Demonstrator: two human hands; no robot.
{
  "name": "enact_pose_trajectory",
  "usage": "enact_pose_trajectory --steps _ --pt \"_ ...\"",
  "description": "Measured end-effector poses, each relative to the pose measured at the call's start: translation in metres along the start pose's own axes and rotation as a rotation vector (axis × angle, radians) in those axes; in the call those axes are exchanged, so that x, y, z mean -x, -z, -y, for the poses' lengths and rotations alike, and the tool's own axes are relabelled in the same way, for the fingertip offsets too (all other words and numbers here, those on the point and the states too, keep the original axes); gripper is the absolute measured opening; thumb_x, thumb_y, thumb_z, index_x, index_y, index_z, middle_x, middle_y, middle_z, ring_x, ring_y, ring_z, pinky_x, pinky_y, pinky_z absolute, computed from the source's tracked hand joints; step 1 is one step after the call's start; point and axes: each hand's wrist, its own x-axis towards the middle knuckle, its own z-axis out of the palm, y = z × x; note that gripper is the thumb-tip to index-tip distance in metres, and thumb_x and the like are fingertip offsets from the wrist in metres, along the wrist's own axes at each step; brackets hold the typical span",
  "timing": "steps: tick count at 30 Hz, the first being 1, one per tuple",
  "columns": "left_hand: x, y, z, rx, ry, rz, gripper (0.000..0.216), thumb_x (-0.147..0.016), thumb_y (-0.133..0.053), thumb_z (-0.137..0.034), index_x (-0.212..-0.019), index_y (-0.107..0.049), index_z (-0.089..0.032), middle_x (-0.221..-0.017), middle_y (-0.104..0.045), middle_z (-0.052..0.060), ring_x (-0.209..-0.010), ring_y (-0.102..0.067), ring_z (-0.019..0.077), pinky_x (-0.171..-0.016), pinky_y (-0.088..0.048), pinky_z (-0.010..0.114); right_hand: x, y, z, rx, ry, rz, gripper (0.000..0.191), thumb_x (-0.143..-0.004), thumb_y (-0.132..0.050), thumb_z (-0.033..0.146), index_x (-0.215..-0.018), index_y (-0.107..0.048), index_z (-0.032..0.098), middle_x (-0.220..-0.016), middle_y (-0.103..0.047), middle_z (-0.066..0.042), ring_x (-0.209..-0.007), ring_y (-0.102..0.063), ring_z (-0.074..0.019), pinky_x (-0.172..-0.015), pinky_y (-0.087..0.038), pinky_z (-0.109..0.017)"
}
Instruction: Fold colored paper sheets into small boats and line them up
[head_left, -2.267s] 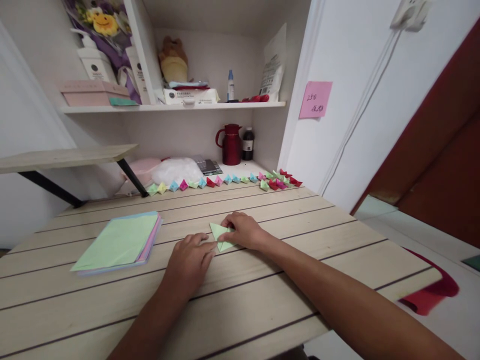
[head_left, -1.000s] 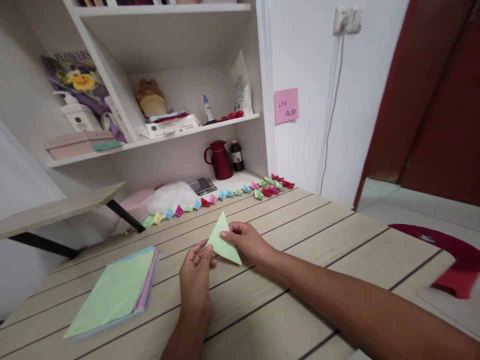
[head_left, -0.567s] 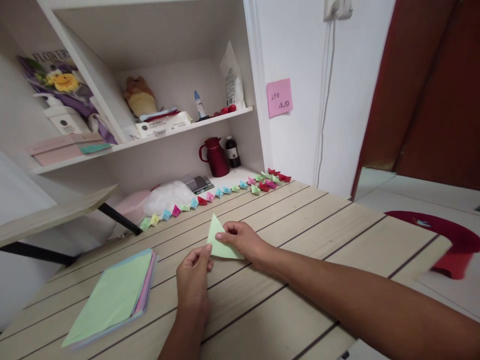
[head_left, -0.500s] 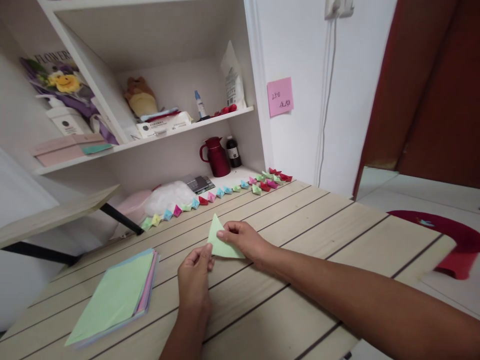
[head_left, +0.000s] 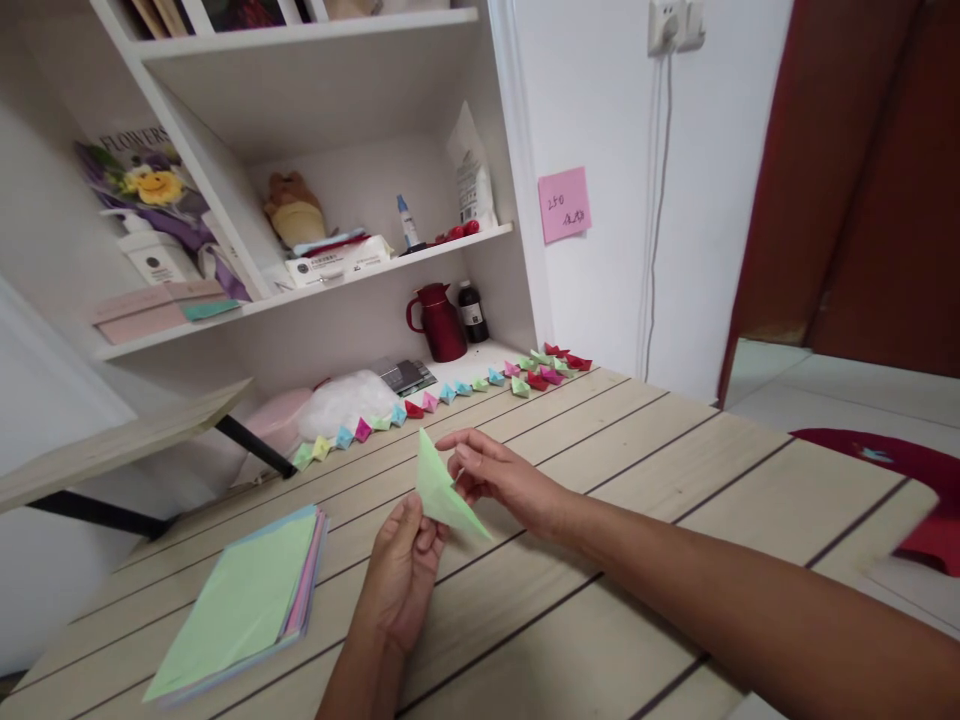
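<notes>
A pale green folded paper triangle [head_left: 442,495] is raised just above the slatted wooden table, one point up and another toward the lower right. My left hand [head_left: 412,540] pinches its lower left corner, thumb in front and fingers behind. At the paper's right edge, my right hand [head_left: 502,475] has its thumb and index finger apart. Its lower fingers curl close beside the paper, partly hidden; whether they touch it I cannot tell. To the left lies a stack of coloured paper sheets [head_left: 240,590], light green on top.
Small folded paper boats [head_left: 414,409] in several colours line the table's [head_left: 600,590] back edge. Behind them are a clear plastic bag [head_left: 349,402], a dark red jug [head_left: 442,325] and a dark bottle [head_left: 472,312]. A small raised shelf [head_left: 127,440] stands at left.
My right thumb has come off the paper's face and its fingers have spread. The triangle has tilted in my left hand, which has turned palm more upward. The camera view has shifted slightly.
</notes>
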Motion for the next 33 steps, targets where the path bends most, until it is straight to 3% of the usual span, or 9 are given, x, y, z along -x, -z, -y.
enact_pose_trajectory --steps 8,13,20,28,33 --pt "0.0005 -0.0021 0.0003 -0.057 0.054 0.045 0.036 -0.069 -0.080 -0.036 -0.059 -0.050 -0.017 -0.047 -0.039 -0.008 -0.053 -0.043 0.0070 -0.065 -0.045 0.020 0.0041 -0.0055 0.0015 0.062 0.007 0.152 0.044 -0.080 -0.064 0.054 -0.107 -0.055 0.019 -0.084 -0.059 -0.001 -0.070 -0.056 -0.0130 -0.067 -0.045 -0.026" --pt "0.0015 -0.0057 -0.0012 -0.088 0.097 0.043 0.031 -0.069 -0.079 -0.040 -0.072 -0.060 -0.016 -0.047 -0.038 -0.008 -0.053 -0.046 0.0087 -0.052 -0.037 0.019 0.0032 -0.0040 -0.0040 0.063 -0.009 0.166 0.045 -0.079 -0.067 0.053 -0.108 -0.054 0.020 -0.086 -0.059 -0.002 -0.071 -0.058 -0.0133 -0.068 -0.046 -0.027" --pt "0.0001 -0.0045 0.0009 -0.085 0.089 0.050 0.031 -0.072 -0.076 -0.041 -0.069 -0.058 -0.016 -0.048 -0.038 -0.008 -0.053 -0.044 0.0076 -0.057 -0.039 0.019 0.0035 -0.0058 -0.0030 0.113 0.030 0.157 0.045 -0.079 -0.063 0.056 -0.102 -0.058 0.018 -0.077 -0.057 0.000 -0.066 -0.055 -0.0123 -0.064 -0.045 -0.026" --pt "-0.0029 -0.0002 0.0019 -0.052 0.068 0.050 0.031 -0.070 -0.079 -0.035 -0.063 -0.055 -0.017 -0.046 -0.039 -0.008 -0.054 -0.048 0.0084 -0.060 -0.043 0.019 0.0049 -0.0030 -0.0071 0.042 0.013 0.189 0.045 -0.078 -0.068 0.049 -0.109 -0.055 0.019 -0.086 -0.058 -0.002 -0.074 -0.058 -0.0137 -0.070 -0.048 -0.028" --pt "-0.0051 -0.0004 0.0021 -0.026 0.073 0.047 0.022 -0.073 -0.077 -0.033 -0.077 -0.066 -0.015 -0.049 -0.041 -0.008 -0.050 -0.044 0.0067 -0.059 -0.045 0.021 0.0045 -0.0018 -0.0078 -0.005 -0.024 0.259 0.049 -0.076 -0.072 0.043 -0.115 -0.053 0.020 -0.090 -0.058 -0.002 -0.078 -0.060 -0.0146 -0.073 -0.048 -0.030"
